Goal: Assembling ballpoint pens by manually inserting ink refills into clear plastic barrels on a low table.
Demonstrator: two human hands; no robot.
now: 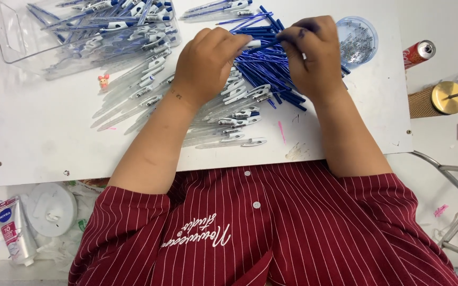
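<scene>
My left hand (208, 61) grips a clear pen barrel (251, 44) by its end. My right hand (314, 53) pinches a blue refill (269, 42) at the barrel's mouth; the two parts meet between my fingertips. Both hands hover over a heap of blue refills (271, 74) on a white board (43, 132). Clear pen barrels (229, 119) with white and blue clips lie fanned out under my left wrist. My red striped shirt fills the bottom of the view.
A clear plastic tray (11, 37) at the top left holds several finished pens. A round clear dish of small springs (357, 39) sits behind my right hand. A red can (417, 53), a brass-topped spool (441, 99), a tiny pink figure (103, 80) and a cream tube (11, 228) lie around.
</scene>
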